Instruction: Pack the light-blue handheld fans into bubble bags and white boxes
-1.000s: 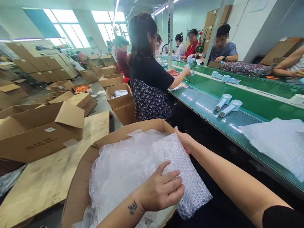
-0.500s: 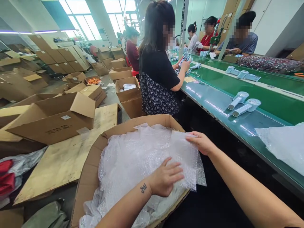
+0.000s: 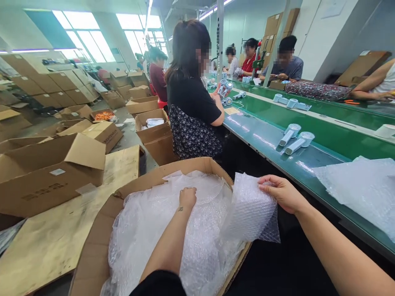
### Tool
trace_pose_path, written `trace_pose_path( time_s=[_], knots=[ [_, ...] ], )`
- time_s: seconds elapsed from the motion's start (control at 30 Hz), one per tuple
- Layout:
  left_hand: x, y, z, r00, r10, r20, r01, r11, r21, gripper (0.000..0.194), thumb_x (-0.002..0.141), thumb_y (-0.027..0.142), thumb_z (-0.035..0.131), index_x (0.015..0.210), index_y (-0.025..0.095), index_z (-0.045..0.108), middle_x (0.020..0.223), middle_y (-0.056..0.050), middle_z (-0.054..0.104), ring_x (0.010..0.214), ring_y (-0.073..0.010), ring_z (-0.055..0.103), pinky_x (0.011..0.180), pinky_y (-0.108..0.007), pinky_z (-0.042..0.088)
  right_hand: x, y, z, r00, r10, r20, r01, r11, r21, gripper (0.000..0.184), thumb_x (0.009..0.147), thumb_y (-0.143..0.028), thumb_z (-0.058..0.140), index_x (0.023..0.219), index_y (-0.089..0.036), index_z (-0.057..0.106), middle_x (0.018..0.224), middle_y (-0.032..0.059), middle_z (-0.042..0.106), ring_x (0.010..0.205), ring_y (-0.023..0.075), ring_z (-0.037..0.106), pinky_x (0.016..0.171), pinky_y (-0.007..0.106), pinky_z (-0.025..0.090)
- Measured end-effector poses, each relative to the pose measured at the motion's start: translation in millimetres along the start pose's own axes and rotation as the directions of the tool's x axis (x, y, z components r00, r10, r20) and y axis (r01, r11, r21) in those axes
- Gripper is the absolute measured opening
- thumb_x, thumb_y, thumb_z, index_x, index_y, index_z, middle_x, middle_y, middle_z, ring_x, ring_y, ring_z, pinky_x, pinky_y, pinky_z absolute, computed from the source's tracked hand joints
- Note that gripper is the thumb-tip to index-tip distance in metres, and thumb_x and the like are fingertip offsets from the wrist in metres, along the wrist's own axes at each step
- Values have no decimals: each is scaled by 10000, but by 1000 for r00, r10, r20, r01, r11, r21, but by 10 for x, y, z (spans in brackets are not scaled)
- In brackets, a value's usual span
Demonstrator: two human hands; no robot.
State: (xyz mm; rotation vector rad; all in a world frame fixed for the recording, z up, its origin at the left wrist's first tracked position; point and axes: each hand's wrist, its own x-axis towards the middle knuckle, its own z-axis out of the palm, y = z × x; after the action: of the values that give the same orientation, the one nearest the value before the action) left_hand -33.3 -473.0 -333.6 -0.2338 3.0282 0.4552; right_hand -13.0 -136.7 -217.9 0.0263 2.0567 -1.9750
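Observation:
In front of me stands a cardboard box (image 3: 92,230) heaped with clear bubble wrap bags (image 3: 148,218). My right hand (image 3: 282,192) is closed on bubble wrap bags (image 3: 251,205), pinching their upper right corner between thumb and fingers. These hang over the box's right edge, and a second layer shows below. My left hand (image 3: 187,198) reaches to the far part of the heap, its fingers curled down and closed at the edge of a bubble wrap bag (image 3: 211,192). Its fingertips are partly hidden from me.
Along the right runs a workbench with a green belt (image 3: 333,127). Two light-blue handheld devices (image 3: 298,142) and more bubble wrap (image 3: 361,189) lie on it. A person in black (image 3: 194,98) works just ahead. Left are a wooden board (image 3: 61,230) and an open carton (image 3: 49,172).
My left hand has moved away from the right-hand bags to the far side of the heap, its fingers now curled. My right hand has drawn its bags slightly right. The view has shifted right.

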Motion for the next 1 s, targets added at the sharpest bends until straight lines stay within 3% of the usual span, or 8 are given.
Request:
trace_pose_path(
  time_s=[0.1, 0.23, 0.33, 0.43, 0.6, 0.73, 0.87, 1.0],
  knots=[
    [-248, 69, -364, 964, 115, -240, -137, 988, -76, 325, 789, 52, 422, 821, 235, 688, 1151, -48, 657, 1276, -244, 399, 1047, -501, 237, 3, 30, -196, 997, 69, 18, -68, 995, -74, 404, 616, -471, 745, 838, -141, 671, 706, 21, 605, 602, 106, 492, 567, 246, 374],
    [-754, 307, -921, 767, 156, -622, -512, 734, -447, 251, 816, 182, 527, 606, 220, 660, 1356, -1, 503, 1305, -268, 357, 1043, -475, 321, 184, -57, -143, 994, 79, 70, -62, 974, -220, 400, 661, -516, 677, 789, -137, 678, 640, 9, 575, 561, 98, 448, 539, 240, 333],
    [-1045, 550, -1186, 800, 193, -568, -592, 410, -694, 235, 777, 303, 642, 566, 200, 628, 1397, -4, 452, 1165, -256, 516, 893, -385, 487, 370, -202, 134, 996, -23, 87, 55, 920, -389, 352, 665, -503, 663, 707, -154, 682, 616, 3, 570, 568, 107, 445, 547, 244, 318],
    [-1143, 747, -1206, 817, 264, -513, -573, 271, -773, 222, 743, 302, 686, 565, 191, 615, 1333, -40, 514, 1099, -259, 565, 877, -395, 507, 446, -308, 425, 990, -79, 118, 114, 940, -321, 439, 647, -595, 646, 616, -157, 650, 589, 9, 561, 564, 122, 459, 546, 252, 328],
    [-1158, 942, -775, 798, 381, -468, -603, 473, -643, 206, 738, 55, 532, 654, 200, 652, 1188, -66, 606, 1161, -257, 508, 993, -498, 411, 226, -247, 526, 959, 165, 231, -212, 957, 198, 860, 633, -901, 289, 748, -128, 648, 647, 87, 616, 587, 181, 564, 557, 290, 416],
    [-1093, 1000, -357, 719, 510, -471, -693, 575, -435, 372, 650, -36, 393, 701, 208, 669, 1209, -49, 602, 1233, -239, 442, 1035, -513, 366, 45, -52, 324, 968, 149, 201, -165, 984, 68, 654, 624, -734, 608, 880, -135, 673, 724, 71, 651, 625, 176, 573, 581, 280, 424],
    [-502, 776, -109, 907, 250, -339, -403, 748, -527, 315, 722, 36, 382, 733, 207, 646, 1052, -33, 676, 1059, -183, 591, 960, -402, 473, -8, 84, 135, 993, 105, -59, -106, 994, -14, 487, 574, -497, 787, 881, -134, 682, 700, 39, 636, 571, 125, 517, 542, 250, 386],
    [300, 310, 31, 937, -48, -346, -140, 856, -498, 216, 782, 115, 450, 892, 210, 610, 1108, -122, 643, 1185, -314, 513, 980, -561, 407, -106, 28, -46, 979, 130, -159, -114, 988, 106, 486, 583, -466, 791, 925, -140, 675, 750, 64, 654, 602, 149, 554, 564, 278, 427]
  ],
)
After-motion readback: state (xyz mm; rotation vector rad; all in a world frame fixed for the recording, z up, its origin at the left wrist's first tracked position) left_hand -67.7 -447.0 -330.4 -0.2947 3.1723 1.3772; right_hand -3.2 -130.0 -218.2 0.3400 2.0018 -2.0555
